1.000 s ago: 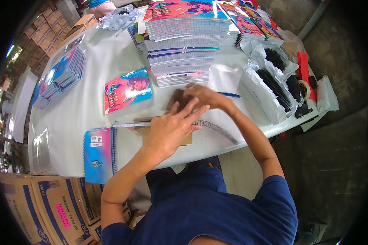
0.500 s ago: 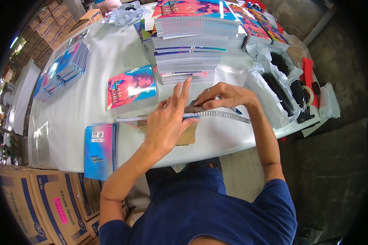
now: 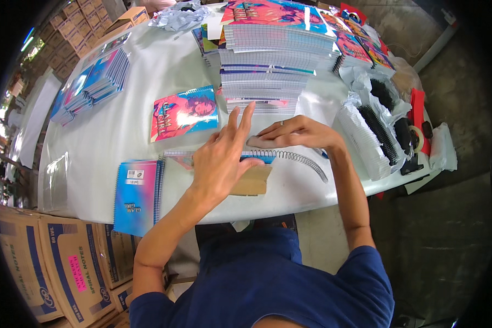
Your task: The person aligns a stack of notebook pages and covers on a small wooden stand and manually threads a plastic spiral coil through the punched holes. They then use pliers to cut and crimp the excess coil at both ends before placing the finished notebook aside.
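My left hand [image 3: 218, 161] holds an unfinished notebook [image 3: 175, 158] by its spine edge, the thumb on the near side and the fingers stretched beyond it. A metal-looking spiral coil [image 3: 306, 161] runs along that edge, its free end curving out to the right. Just behind the coil, my right hand [image 3: 300, 134] lies with its fingers extended over a small grey pad [image 3: 255, 142], which they mostly cover. Under the left thumb side sits a piece of brown cardboard [image 3: 251, 181]. A pink-and-blue spiral notebook [image 3: 184, 113] lies beyond the left hand.
Ahead rises a tall stack of page blocks [image 3: 265, 76]. Bound notebooks [image 3: 136, 194] are at the near left, with more notebooks [image 3: 95, 82] farther back. At right stand wrapped black coils [image 3: 377, 134] and a tape roll [image 3: 418, 139]. Cartons [image 3: 65, 262] are below left.
The view has shifted slightly. My right fingers have straightened and flattened over the grey pad. The coil's free end has drawn left and bends nearer to me. My left hand keeps its hold.
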Demonstrator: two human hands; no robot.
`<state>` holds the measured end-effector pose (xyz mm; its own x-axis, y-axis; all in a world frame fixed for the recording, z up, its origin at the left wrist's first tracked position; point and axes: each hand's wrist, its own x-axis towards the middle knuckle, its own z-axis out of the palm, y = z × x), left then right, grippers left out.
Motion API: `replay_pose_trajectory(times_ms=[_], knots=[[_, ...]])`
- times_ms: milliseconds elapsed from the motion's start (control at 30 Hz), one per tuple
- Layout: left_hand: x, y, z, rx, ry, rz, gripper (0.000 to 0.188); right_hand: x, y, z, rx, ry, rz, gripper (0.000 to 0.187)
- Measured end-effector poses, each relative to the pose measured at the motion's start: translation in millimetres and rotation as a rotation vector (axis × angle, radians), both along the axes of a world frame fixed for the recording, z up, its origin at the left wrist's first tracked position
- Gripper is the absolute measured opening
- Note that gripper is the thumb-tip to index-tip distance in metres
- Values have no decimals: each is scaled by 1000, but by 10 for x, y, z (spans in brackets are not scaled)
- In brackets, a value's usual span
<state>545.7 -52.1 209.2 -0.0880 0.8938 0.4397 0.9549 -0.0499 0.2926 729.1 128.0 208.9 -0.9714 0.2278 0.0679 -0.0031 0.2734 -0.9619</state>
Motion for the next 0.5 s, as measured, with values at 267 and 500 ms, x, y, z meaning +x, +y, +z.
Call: replay_pose_trajectory(times_ms=[267, 500], knots=[[-143, -89, -9, 26, 30, 42, 120, -80, 23, -160, -241, 90, 58, 52], [-210, -142, 29, -1, 5, 70, 118, -268, -50, -73, -191, 31, 45, 49]])
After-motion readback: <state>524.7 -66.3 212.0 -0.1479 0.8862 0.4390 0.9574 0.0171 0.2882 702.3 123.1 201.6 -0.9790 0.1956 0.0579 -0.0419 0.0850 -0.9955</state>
